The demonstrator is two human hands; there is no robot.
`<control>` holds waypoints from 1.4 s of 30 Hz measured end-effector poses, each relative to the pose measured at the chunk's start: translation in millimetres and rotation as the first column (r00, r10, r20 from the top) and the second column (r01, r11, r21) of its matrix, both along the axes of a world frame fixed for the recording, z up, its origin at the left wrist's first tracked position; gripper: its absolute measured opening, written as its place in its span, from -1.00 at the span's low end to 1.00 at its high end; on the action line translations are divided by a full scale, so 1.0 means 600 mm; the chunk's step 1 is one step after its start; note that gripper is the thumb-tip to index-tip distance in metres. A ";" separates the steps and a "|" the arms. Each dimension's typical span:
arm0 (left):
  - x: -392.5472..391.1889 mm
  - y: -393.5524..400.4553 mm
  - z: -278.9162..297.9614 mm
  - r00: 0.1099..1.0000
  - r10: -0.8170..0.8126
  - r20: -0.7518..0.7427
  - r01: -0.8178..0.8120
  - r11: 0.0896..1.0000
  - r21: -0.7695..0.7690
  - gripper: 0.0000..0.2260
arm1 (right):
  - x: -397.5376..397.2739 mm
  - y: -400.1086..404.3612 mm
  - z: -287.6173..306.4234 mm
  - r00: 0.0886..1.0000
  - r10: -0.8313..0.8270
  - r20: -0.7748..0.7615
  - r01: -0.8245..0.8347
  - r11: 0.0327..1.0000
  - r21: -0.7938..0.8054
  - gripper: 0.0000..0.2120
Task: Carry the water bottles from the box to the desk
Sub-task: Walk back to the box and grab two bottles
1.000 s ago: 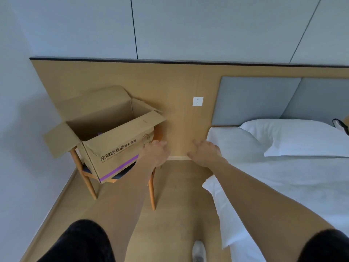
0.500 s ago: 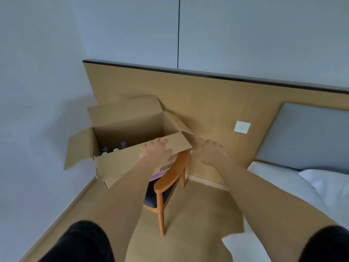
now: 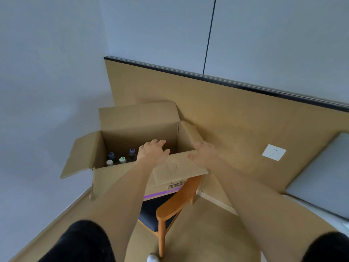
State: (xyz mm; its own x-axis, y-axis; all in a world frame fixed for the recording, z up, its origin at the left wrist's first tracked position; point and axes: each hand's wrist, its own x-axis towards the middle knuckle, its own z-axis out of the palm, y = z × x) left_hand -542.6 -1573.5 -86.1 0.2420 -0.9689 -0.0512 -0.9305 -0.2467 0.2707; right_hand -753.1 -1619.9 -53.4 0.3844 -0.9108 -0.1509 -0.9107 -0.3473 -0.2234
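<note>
An open cardboard box (image 3: pixel 120 178) stands on a wooden chair in the room's corner, all flaps folded out. Several water bottles (image 3: pixel 120 157) stand upright in its left half; only their caps and necks show, two purple, one green and white, one white. My left hand (image 3: pixel 153 151) reaches over the box's near rim, fingers spread and holding nothing, just right of the bottles. My right hand (image 3: pixel 204 155) hovers with spread fingers above the box's right corner and near flap. The desk is out of view.
The wooden chair (image 3: pixel 170 210) with a dark seat carries the box and juts toward me. A tan wall panel (image 3: pixel 236 114) with a white socket (image 3: pixel 273 152) runs behind. A grey headboard pad (image 3: pixel 321 178) and the bed's edge lie at right. Walls close the left.
My view has swung left and come nearer to the box, so the bottles show inside. Both hands have moved forward from beside the box to over its near rim.
</note>
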 end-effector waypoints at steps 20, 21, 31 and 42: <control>0.229 -0.173 -0.114 0.983 0.169 -0.077 -0.154 0.973 0.173 -0.49 | 0.221 -0.252 -0.093 0.982 0.171 -0.084 -0.158 0.977 0.142 -0.37; 0.239 -0.172 -0.118 0.978 0.192 -0.078 -0.175 0.967 0.185 -0.49 | 0.230 -0.260 -0.100 0.978 0.188 -0.091 -0.173 0.974 0.149 -0.38; 0.323 -0.179 -0.150 0.918 0.396 -0.002 -0.375 0.871 0.316 -0.49 | 0.301 -0.343 -0.168 0.931 0.349 -0.109 -0.320 0.921 0.221 -0.38; 0.347 -0.235 -0.241 0.932 0.350 0.091 -0.350 0.810 0.470 -0.55 | 0.309 -0.419 -0.251 0.914 0.390 -0.112 -0.334 0.879 0.340 -0.39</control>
State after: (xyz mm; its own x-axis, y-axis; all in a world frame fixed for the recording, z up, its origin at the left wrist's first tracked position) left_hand -334.2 -1714.6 -230.6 0.5604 -0.6763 -0.4781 -0.7566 -0.6529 0.0368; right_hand -567.5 -1871.1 -204.0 0.6204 -0.6094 -0.4937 -0.7679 -0.5999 -0.2246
